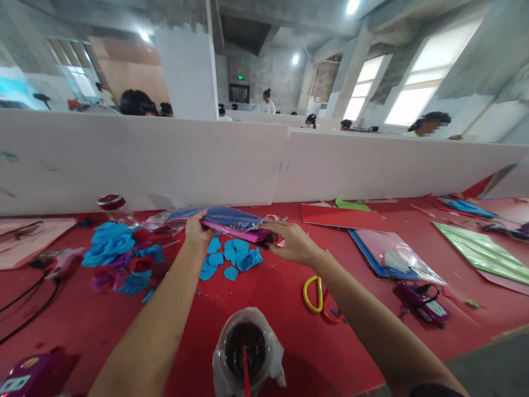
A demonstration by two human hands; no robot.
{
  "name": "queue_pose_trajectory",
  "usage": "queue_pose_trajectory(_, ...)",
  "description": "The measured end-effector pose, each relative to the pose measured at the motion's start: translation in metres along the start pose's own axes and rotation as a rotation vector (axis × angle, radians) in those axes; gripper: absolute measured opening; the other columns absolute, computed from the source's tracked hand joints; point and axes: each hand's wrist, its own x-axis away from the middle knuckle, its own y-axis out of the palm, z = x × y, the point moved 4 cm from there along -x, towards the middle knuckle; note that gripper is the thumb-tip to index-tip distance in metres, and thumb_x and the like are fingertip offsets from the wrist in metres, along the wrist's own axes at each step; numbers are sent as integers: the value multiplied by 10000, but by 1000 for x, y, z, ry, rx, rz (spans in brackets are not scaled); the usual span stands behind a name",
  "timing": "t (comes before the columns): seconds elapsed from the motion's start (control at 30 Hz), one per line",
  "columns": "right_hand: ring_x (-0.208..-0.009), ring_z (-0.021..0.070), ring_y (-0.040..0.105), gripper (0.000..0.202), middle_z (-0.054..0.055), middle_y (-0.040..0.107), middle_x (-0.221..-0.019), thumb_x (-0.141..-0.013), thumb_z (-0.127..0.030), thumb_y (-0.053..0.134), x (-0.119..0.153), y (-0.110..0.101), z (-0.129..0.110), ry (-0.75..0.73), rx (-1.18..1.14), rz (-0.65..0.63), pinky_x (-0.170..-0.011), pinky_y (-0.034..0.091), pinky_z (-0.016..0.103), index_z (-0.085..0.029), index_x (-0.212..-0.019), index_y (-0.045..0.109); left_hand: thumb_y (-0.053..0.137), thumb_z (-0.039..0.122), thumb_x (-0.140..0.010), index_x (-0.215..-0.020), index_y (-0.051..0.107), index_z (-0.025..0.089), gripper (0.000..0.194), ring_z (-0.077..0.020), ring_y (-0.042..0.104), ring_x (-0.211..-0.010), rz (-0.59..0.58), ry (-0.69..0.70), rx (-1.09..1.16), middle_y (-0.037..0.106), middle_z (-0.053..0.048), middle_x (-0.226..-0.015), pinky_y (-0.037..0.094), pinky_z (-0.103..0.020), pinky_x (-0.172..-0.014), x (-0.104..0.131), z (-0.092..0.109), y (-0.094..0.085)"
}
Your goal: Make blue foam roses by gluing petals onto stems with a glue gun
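Both hands grip a stack of coloured sheets in clear plastic (233, 216), blue on top and magenta below, lifted at the back of the table. My left hand (197, 227) closes round its left part, with the thumb on top. My right hand (291, 241) holds the right end, fingers over the upper edge. Below the stack, several cut blue petals (237, 255) lie loose on the red table. Left of my left forearm is a bunch of blue, red and purple artificial flowers (111, 245). Scissors with yellow and orange handles (313, 294) lie partly under my right forearm.
A plastic-wrapped cup (247, 347) with a red straw stands in front. A red-lidded jar (111, 203) is behind the flowers. Coloured sheets (384, 251) and a purple device (424, 303) lie right; a pink glue gun (64, 262) lies left. A white partition (185, 160) borders the back; people sit beyond.
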Motion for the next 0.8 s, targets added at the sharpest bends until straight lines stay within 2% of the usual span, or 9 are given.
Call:
queue_pose_trajectory(0.1, -942, 200, 652, 377, 64, 698, -1127, -786, -209, 631, -4, 1, -4, -68, 135, 25, -798, 505, 313, -236, -1162, 649, 478, 55, -784, -1056, 628, 103, 314, -230, 704, -683, -12, -18, 4, 715, -91, -753, 600, -386, -736, 4, 0, 1)
queue_pose_trajectory(0.2, -972, 206, 638, 207, 61, 723, -1075, -857, -196, 581, -9, 5, -10, -162, 216, 79, -848, 474, 342, -235, -1019, 703, 479, 65, -785, -1043, 625, 110, 299, -240, 706, -705, -21, -34, -5, 715, -99, -767, 599, -392, -727, 6, -1, 1)
queue_pose_trajectory(0.3, -956, 206, 612, 224, 47, 741, -986, -898, -165, 501, -10, 4, -11, -182, 237, 206, -889, 429, 376, -242, -974, 698, 502, 106, -791, -989, 631, 128, 238, -219, 691, -665, -46, -5, 0, 707, -86, -764, 593, -366, -708, 4, -1, 2)
queue_pose_trajectory(0.4, -1072, 229, 570, 268, 43, 723, -1043, -888, -162, 469, -5, -2, -7, -213, 234, 324, -976, 378, 435, -259, -1054, 657, 524, 127, -775, -908, 628, 142, 170, -186, 668, -628, -72, 50, 34, 687, -51, -720, 581, -325, -698, 1, -1, 4)
queue_pose_trajectory(0.53, -1206, 242, 520, 327, 35, 686, -1161, -872, -128, 443, -3, -21, 10, -257, 183, 430, -1064, 328, 510, -294, -1085, 627, 528, 112, -754, -814, 602, 166, 109, -167, 656, -627, -63, 99, 91, 660, -17, -665, 571, -308, -705, -2, -4, 7)
queue_pose_trajectory(0.6, -1234, 242, 507, 329, 40, 683, -1168, -866, -106, 437, -9, -30, 21, -267, 178, 398, -1079, 320, 521, -284, -1059, 635, 530, 113, -754, -792, 590, 170, 91, -164, 652, -629, -66, 101, 124, 658, -14, -664, 568, -310, -707, -4, -7, 10)
queue_pose_trajectory(0.7, -1186, 238, 545, 301, 52, 690, -1128, -853, -94, 440, -27, -46, 39, -255, 180, 368, -1068, 339, 503, -255, -995, 651, 527, 130, -772, -805, 592, 169, 83, -160, 655, -654, -85, 101, 190, 669, -23, -703, 565, -313, -732, -7, -12, 20)
queue_pose_trajectory(0.8, -1126, 237, 569, 264, 76, 665, -1136, -828, -89, 446, -54, -67, 58, -150, 124, 510, -999, 407, 463, -228, -938, 641, 507, 177, -812, -866, 605, 177, 112, -170, 669, -731, -139, 124, 286, 679, -37, -758, 558, -339, -792, -12, -12, 37)
